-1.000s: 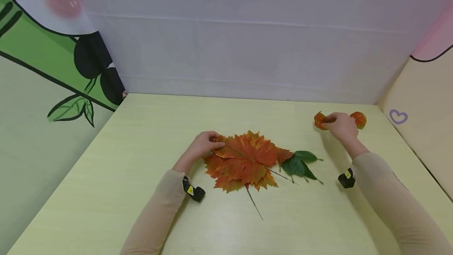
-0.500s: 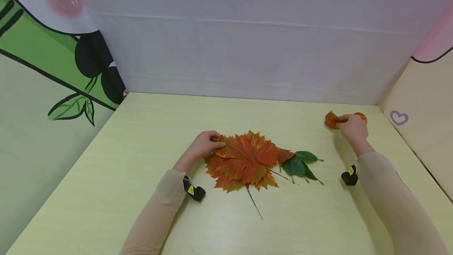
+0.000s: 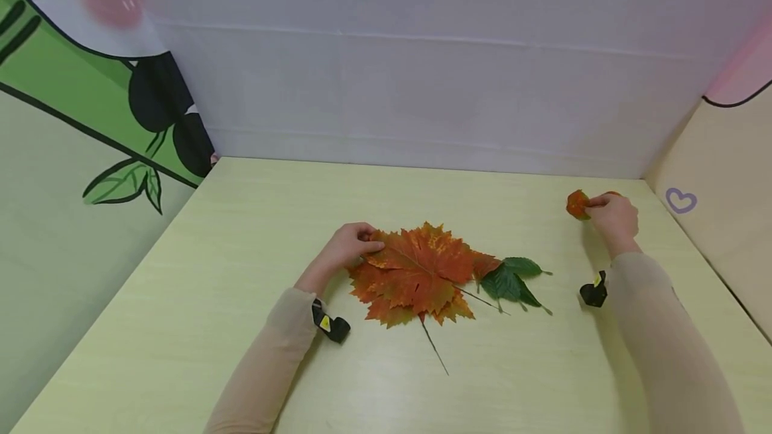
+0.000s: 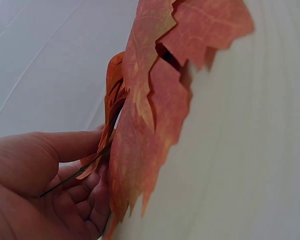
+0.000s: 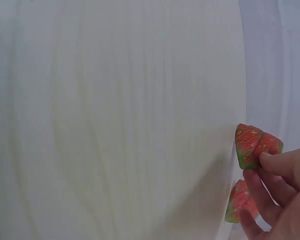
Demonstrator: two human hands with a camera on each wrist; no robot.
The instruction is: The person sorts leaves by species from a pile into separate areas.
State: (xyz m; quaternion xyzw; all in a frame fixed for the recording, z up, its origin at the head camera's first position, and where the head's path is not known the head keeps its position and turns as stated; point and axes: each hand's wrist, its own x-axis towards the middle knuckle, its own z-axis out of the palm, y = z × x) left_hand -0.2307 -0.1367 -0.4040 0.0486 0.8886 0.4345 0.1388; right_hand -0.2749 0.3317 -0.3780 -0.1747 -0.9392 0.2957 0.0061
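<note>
Moved right hand [image 3: 613, 216] rightward, leaf [image 3: 577, 205] in pinch.
Carried leaf further right over the last second, with a smaller step in the second half. Swung sleeve [image 3: 666, 333] more upright in head view. Brought right hand across other leaf [image 5: 241, 201]: mostly showing a second ago, cut to a sliver above the knuckles now.

My left forearm [image 3: 259, 367] points toward one o'clock; my left hand [image 3: 344, 246] pinches, thumb [image 4: 77, 144] straight, fingers [image 4: 82, 207] curled beneath. My right forearm [image 3: 669, 333] slants toward eleven o'clock, and my right hand [image 3: 615, 218], slightly farther out, pinches with the thumb and fingers too.
</note>
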